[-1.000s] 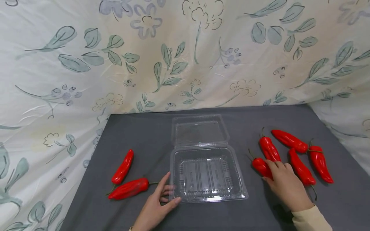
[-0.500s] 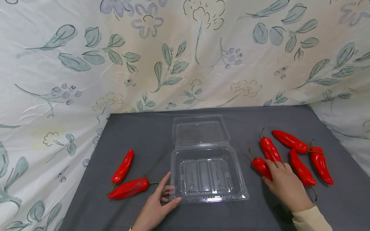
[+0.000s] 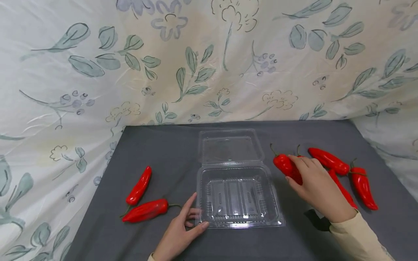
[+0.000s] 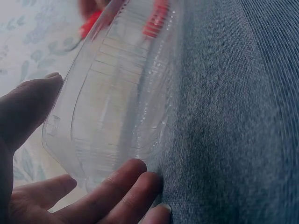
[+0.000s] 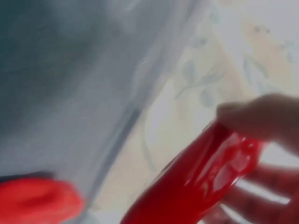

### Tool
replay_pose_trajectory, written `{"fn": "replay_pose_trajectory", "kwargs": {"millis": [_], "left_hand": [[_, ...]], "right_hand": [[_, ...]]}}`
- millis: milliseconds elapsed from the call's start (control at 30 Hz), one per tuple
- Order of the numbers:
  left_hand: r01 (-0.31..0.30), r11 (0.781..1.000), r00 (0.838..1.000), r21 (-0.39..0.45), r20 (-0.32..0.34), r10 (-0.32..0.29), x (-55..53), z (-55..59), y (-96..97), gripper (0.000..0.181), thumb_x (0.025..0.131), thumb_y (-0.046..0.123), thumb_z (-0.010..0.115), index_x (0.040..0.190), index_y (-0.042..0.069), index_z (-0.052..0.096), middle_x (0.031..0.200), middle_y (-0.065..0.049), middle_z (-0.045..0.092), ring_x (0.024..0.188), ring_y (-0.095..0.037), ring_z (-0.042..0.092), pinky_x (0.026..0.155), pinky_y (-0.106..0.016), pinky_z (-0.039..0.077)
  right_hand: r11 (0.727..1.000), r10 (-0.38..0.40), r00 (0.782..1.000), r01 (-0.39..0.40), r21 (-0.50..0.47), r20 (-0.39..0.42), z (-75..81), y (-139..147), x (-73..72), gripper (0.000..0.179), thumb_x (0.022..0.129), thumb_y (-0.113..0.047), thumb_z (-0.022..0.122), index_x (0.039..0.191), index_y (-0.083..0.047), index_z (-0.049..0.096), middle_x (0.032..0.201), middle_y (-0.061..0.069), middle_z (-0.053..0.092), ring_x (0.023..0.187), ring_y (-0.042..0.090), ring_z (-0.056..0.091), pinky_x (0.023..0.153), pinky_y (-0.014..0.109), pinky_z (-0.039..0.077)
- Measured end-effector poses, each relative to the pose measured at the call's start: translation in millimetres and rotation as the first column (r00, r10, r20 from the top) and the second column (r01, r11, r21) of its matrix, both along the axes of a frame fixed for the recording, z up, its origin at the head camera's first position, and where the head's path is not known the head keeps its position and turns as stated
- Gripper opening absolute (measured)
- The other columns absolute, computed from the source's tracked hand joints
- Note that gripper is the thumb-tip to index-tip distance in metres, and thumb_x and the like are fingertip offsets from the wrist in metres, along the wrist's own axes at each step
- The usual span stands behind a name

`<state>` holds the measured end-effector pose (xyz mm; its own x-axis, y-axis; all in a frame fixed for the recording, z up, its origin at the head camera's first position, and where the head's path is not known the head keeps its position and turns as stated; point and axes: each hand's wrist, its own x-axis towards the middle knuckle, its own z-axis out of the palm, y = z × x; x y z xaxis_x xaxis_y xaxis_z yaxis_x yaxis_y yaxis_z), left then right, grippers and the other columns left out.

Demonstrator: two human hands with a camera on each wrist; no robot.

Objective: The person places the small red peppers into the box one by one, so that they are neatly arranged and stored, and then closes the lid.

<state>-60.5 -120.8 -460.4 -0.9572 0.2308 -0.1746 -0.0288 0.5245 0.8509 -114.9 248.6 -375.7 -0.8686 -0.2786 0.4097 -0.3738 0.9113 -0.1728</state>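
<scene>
My right hand (image 3: 315, 181) grips a glossy red chili pepper (image 3: 282, 163), raised off the cloth, its green stem pointing up and away. In the right wrist view, thumb and fingers pinch the pepper (image 5: 201, 177) at one end. My left hand (image 3: 176, 232) rests at the near left corner of a clear plastic clamshell box (image 3: 240, 199), which lies with its lid (image 3: 230, 148) folded back. Thumb and fairly straight fingers touch the box wall (image 4: 103, 98) on either side of that corner in the left wrist view. Nothing lies inside the box.
Two red peppers lie on the left, one upright-angled (image 3: 139, 186) and one sideways (image 3: 147, 211). On the right are others (image 3: 328, 161) (image 3: 364, 188), and a pepper (image 3: 343, 190) partly hidden by my right hand. Floral fabric (image 3: 209, 72) hangs behind the grey cloth (image 3: 163, 152).
My right hand has lifted the pepper from the cloth and moved it away from me and slightly left. The left hand stays at the box corner; the head view has shifted slightly.
</scene>
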Motion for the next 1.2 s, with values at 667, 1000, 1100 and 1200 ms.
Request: {"fn": "replay_pose_trajectory", "kwargs": {"millis": [667, 1000, 1100, 1200], "left_hand": [[0.031, 0.998, 0.999, -0.046, 0.021, -0.03, -6.5, 4.6, 3.7, 0.083, 0.084, 0.046, 0.07, 0.152, 0.025, 0.026, 0.115, 0.0, 0.064, 0.101, -0.017, 0.06, 0.075, -0.027, 0.05], [0.027, 0.997, 1.0, -0.072, 0.018, -0.025, -7.7, 3.8, 6.0, 0.085, 0.083, 0.05, 0.07, 0.152, 0.025, 0.026, 0.113, 0.004, 0.064, 0.099, -0.014, 0.059, 0.078, -0.029, 0.049], [0.025, 0.996, 0.999, -0.081, 0.032, -0.022, -8.4, 4.6, 7.0, 0.086, 0.082, 0.05, 0.07, 0.152, 0.025, 0.026, 0.112, 0.005, 0.064, 0.099, -0.014, 0.058, 0.08, -0.031, 0.049], [0.027, 0.996, 0.999, -0.087, 0.043, -0.024, -8.8, 5.5, 7.0, 0.086, 0.082, 0.05, 0.071, 0.152, 0.026, 0.026, 0.112, 0.005, 0.063, 0.099, -0.014, 0.057, 0.081, -0.033, 0.049]], "right_hand": [[0.811, 0.435, 0.882, -0.471, 0.346, 0.182, 7.2, -105.3, -46.6, 0.049, 0.071, -0.021, 0.084, 0.112, -0.009, 0.061, 0.101, 0.006, 0.065, 0.093, 0.023, 0.059, 0.071, 0.037, 0.049], [0.764, 0.446, 0.876, -0.48, 0.431, 0.183, -12.9, -119.9, -54.5, 0.037, 0.071, -0.016, 0.081, 0.104, -0.007, 0.065, 0.094, 0.006, 0.061, 0.083, 0.022, 0.058, 0.066, 0.035, 0.053], [0.769, 0.444, 0.886, -0.453, 0.451, 0.135, -19.8, -122.3, -53.4, 0.033, 0.072, -0.014, 0.079, 0.102, -0.006, 0.066, 0.093, 0.007, 0.062, 0.081, 0.022, 0.058, 0.065, 0.034, 0.054], [0.772, 0.439, 0.892, -0.435, 0.464, 0.106, -24.4, -124.5, -51.9, 0.03, 0.073, -0.011, 0.079, 0.1, -0.005, 0.067, 0.091, 0.008, 0.061, 0.079, 0.023, 0.059, 0.064, 0.033, 0.054]]}}
